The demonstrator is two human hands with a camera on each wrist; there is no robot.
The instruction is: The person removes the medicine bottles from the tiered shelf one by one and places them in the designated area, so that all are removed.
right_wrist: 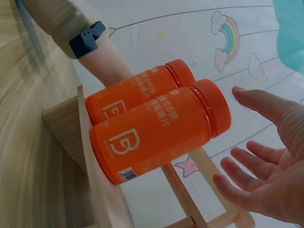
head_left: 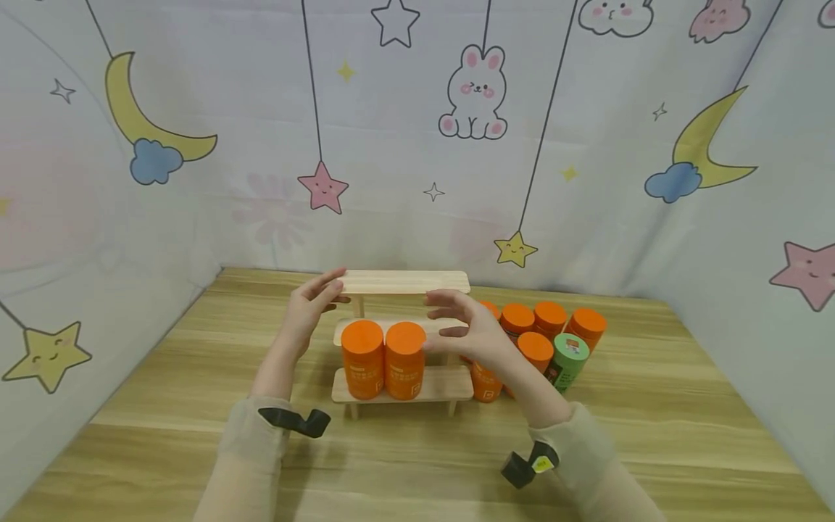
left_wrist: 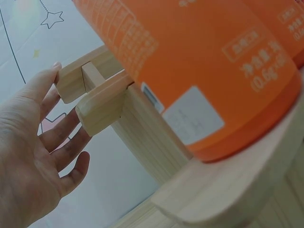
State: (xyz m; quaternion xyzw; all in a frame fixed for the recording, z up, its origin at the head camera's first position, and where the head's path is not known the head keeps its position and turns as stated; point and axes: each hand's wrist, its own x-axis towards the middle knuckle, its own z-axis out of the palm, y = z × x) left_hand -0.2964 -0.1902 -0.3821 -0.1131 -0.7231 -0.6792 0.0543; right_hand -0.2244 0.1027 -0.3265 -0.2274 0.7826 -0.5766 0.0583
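A three-tier wooden rack (head_left: 404, 283) stands on the table, two orange bottles (head_left: 363, 362) side by side on its lowest board (head_left: 443, 384). My left hand (head_left: 305, 310) is at the rack's upper left end; in the left wrist view its fingertips (left_wrist: 57, 66) are right at the ends of the boards, fingers loosely bent. My right hand (head_left: 475, 330) is beside the right-hand orange bottle (head_left: 404, 366), its fingers spread and slightly bent. Seen from the right wrist, that hand (right_wrist: 270, 166) holds nothing, with a gap between it and the bottle lid (right_wrist: 213, 107).
To the right of the rack stand several more orange bottles (head_left: 535, 351), partly behind my right hand and forearm. A green bottle (head_left: 569, 355) is among them. A patterned cloth (head_left: 404, 145) hangs behind the wood-grain table (head_left: 404, 464) and along its sides.
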